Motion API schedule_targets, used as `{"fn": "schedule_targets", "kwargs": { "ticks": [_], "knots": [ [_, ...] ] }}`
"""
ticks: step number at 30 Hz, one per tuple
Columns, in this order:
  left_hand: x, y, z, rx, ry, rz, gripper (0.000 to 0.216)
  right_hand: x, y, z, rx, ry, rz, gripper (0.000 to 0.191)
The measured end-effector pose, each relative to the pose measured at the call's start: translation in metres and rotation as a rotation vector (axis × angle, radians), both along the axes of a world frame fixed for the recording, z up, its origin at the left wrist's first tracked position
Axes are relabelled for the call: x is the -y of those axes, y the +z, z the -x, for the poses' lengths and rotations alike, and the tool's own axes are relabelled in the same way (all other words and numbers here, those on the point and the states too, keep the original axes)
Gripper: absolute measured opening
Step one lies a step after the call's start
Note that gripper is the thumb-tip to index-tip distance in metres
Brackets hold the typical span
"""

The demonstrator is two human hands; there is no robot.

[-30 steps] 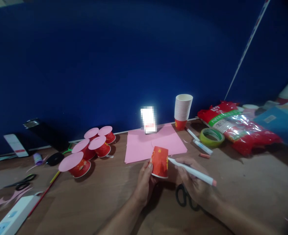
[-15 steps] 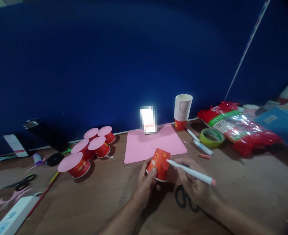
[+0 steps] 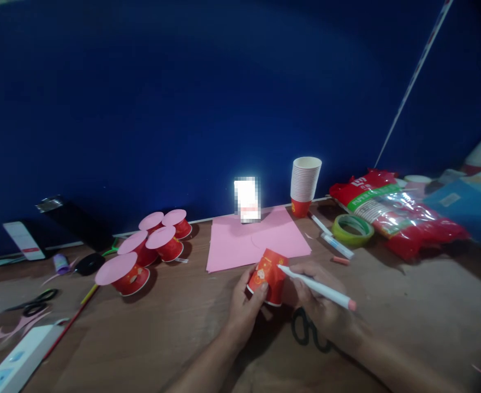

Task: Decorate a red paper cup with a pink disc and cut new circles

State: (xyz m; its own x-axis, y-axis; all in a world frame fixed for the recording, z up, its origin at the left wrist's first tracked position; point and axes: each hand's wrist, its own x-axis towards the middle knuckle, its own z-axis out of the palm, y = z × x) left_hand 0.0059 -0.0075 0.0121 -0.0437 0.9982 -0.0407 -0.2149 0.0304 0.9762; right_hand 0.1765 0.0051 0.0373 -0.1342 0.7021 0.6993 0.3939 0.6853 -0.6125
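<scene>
My left hand (image 3: 244, 305) is wrapped round a red paper cup (image 3: 268, 269), held upside down and tilted, just above the wooden table (image 3: 174, 338). My right hand (image 3: 322, 305) grips a white marker (image 3: 318, 286) with a pink end cap; its tip touches the cup's upturned base. A sheet of pink paper (image 3: 256, 240) lies just beyond the cup. Black scissors (image 3: 306, 330) lie on the table under my right hand, partly hidden by it.
Several upturned red cups with pink paper discs (image 3: 142, 251) stand at the left. A stack of paper cups (image 3: 304, 185), a green tape roll (image 3: 352, 229), pens (image 3: 332, 240) and a red plastic pack (image 3: 396, 213) sit at the right. Scissors (image 3: 35, 303) and a white power strip (image 3: 11, 363) lie far left.
My left hand has tilted the cup over to the left and lowered it slightly. The marker tip has stayed at the cup's base.
</scene>
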Motion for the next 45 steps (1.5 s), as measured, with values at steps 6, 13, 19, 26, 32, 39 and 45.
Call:
{"fn": "schedule_targets", "kwargs": {
  "ticks": [6, 13, 19, 26, 32, 39, 45],
  "knots": [
    [-0.0017, -0.0041, 0.0027, -0.072, 0.006, -0.047, 0.057, -0.0008, -0.0037, 0.0008, -0.007, -0.007, -0.022, 0.015],
    [-0.0008, -0.0012, 0.0024, -0.102, -0.018, -0.057, 0.054, -0.0007, -0.0023, 0.0009, 0.016, -0.011, 0.001, 0.014],
    [-0.0006, 0.0002, 0.0020, -0.122, 0.004, -0.063, 0.056, -0.0016, 0.0001, 0.0031, 0.003, -0.028, -0.018, 0.013],
    [0.0008, 0.0039, 0.0011, -0.105, -0.036, -0.038, 0.058, -0.0018, -0.0029, 0.0027, 0.016, -0.031, 0.000, 0.013],
    [0.0006, 0.0024, 0.0015, -0.104, -0.015, -0.057, 0.057, -0.0034, -0.0041, 0.0022, 0.037, -0.031, -0.015, 0.014],
    [0.0008, 0.0003, 0.0023, -0.109, -0.049, -0.036, 0.057, -0.0022, -0.0023, 0.0024, 0.039, -0.019, -0.027, 0.013],
    [-0.0002, 0.0006, 0.0024, -0.117, -0.011, -0.063, 0.053, -0.0016, -0.0045, 0.0021, 0.052, -0.029, 0.008, 0.010]
  ]
}}
